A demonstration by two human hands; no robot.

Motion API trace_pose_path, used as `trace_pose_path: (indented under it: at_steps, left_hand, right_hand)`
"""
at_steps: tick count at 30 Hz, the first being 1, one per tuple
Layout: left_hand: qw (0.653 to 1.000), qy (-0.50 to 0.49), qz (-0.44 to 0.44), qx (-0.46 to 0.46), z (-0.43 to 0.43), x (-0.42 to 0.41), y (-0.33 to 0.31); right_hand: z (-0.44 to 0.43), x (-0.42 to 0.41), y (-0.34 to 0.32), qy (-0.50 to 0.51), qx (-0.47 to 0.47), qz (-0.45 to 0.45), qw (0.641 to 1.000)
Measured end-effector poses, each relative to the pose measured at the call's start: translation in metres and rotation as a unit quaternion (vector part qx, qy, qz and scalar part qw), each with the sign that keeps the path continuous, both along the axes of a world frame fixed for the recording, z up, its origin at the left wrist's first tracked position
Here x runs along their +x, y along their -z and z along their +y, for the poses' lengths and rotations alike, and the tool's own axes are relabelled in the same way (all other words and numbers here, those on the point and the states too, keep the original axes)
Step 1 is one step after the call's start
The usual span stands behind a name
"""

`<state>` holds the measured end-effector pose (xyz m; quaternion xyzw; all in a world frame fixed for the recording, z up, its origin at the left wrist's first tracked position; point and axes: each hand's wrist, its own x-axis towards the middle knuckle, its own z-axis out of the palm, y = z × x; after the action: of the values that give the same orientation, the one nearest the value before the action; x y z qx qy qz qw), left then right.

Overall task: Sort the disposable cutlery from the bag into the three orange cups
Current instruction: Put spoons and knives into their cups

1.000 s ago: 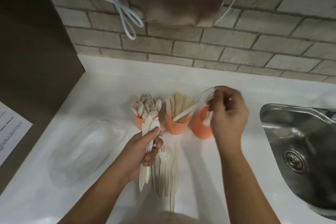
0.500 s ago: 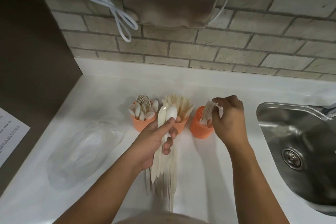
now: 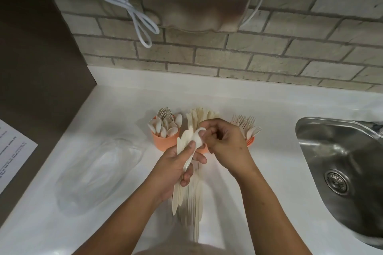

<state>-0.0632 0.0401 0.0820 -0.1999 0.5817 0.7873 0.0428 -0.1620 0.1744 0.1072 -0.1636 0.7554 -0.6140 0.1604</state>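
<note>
Three orange cups (image 3: 163, 143) are standing in a row at the back of the white counter (image 3: 269, 192), with spoons (image 3: 165, 126) filling the left one, knives (image 3: 199, 115) the middle one and forks (image 3: 246, 124) the right one. Your left hand (image 3: 176, 170) is gripping a bundle of cutlery (image 3: 186, 198) just in front of the middle cup, fingers curled round the handles. Your right hand (image 3: 226, 143) is pinching a spoon bowl (image 3: 198, 138) at the bundle's top. The clear bag (image 3: 97, 172) is lying on the counter, left of your arms.
</note>
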Motion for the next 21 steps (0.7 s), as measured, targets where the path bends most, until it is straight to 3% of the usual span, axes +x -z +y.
trace_pose_path:
  at_steps: [6, 10, 15, 18, 21]
  left_hand:
    - [1.000, -0.022, -0.016, 0.000, -0.012, 0.007, 0.008]
    - [0.992, -0.009, -0.011, 0.129, -0.025, 0.010, 0.012]
    - [0.983, -0.001, -0.009, 0.183, -0.033, 0.012, 0.013]
    - [0.979, -0.032, -0.013, 0.202, -0.042, 0.010, 0.019]
    - [0.973, -0.098, -0.026, 0.207, -0.055, 0.011, 0.028]
  right_hand:
    - [-0.010, -0.003, -0.004, 0.010, -0.066, -0.068, 0.995]
    - [-0.012, -0.008, -0.004, -0.102, -0.124, -0.137, 0.977]
    - [-0.018, -0.006, -0.011, -0.110, -0.054, 0.019, 0.992]
    - [-0.030, -0.015, -0.013, -0.009, -0.070, 0.080, 0.994]
    - [-0.039, -0.027, -0.014, 0.102, -0.065, 0.213, 0.970]
